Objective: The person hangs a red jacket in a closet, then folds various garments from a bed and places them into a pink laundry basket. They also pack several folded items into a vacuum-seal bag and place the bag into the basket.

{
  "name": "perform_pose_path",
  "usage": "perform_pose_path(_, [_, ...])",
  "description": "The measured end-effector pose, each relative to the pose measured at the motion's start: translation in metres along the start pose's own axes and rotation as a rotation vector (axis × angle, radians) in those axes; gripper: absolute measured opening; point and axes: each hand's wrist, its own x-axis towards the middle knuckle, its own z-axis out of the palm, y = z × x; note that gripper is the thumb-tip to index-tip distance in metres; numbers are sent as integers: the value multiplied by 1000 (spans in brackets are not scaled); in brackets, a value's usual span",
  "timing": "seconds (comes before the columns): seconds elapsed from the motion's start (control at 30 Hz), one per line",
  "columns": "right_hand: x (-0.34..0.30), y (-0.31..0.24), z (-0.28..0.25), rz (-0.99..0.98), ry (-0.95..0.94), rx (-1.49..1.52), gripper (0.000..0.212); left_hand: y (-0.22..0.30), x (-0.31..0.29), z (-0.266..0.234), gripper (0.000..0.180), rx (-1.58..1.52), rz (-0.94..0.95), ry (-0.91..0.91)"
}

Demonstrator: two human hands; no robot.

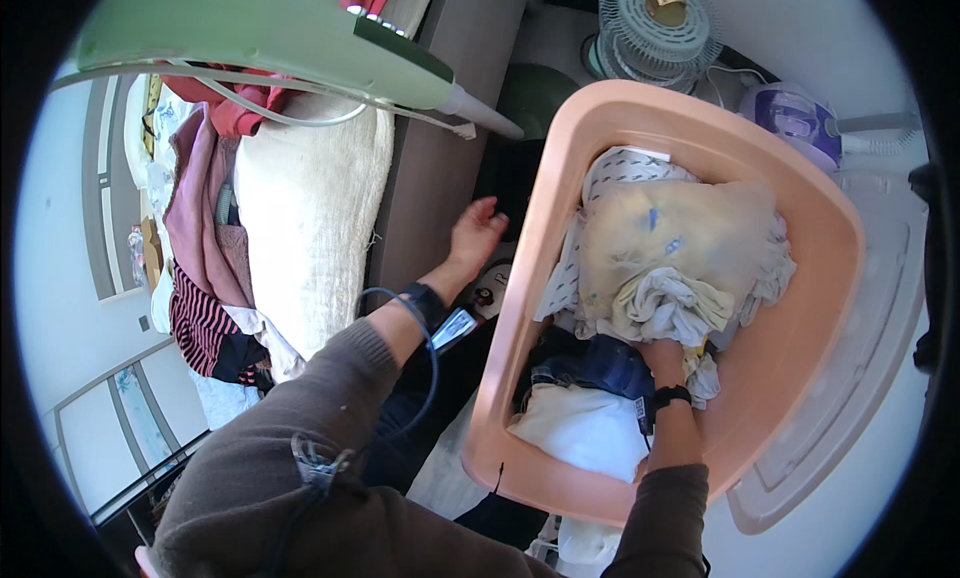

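Observation:
A deep peach-coloured plastic bin (810, 378) stands in front of me with folded clothes in it. My right hand (660, 358) reaches down inside, against a bunched cream-white cloth (665, 303); its fingers are hidden among the fabric. Beyond that cloth lies a pale, cloudy bundle (690, 223) on a white patterned cloth (560, 278). Nearer to me are dark blue clothing (610, 366) and a folded white garment (580, 428). Outside the bin's left wall, my left hand (478, 240) hovers with loosely bent fingers and nothing in it.
A bed with a cream cover (310, 198) and piled clothes (200, 208) is at left. A green appliance (260, 38) juts over it. Behind the bin stand a fan (660, 28) and a purple-and-white device (790, 118). A translucent lid (790, 478) lies at right.

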Motion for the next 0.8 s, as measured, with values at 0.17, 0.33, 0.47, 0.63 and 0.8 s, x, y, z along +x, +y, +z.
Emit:
perform_pose_path(0.17, [4, 6, 7, -176, 130, -66, 82, -139, 21, 40, 130, 736, -232, -448])
perform_pose_path(0.33, [7, 12, 20, -187, 169, -133, 81, -150, 64, 71, 121, 496, -339, -257])
perform_pose_path(0.47, [8, 5, 26, -120, 304, -165, 73, -147, 98, 82, 107, 198, -424, -220])
perform_pose_path(0.63, [14, -21, 5, 280, -224, -149, 72, -153, 93, 88, 89, -200, -551, -244])
perform_pose_path(0.8, [-43, -83, -6, 335, 316, -163, 77, -123, 72, 78, 73, -371, -548, -251])
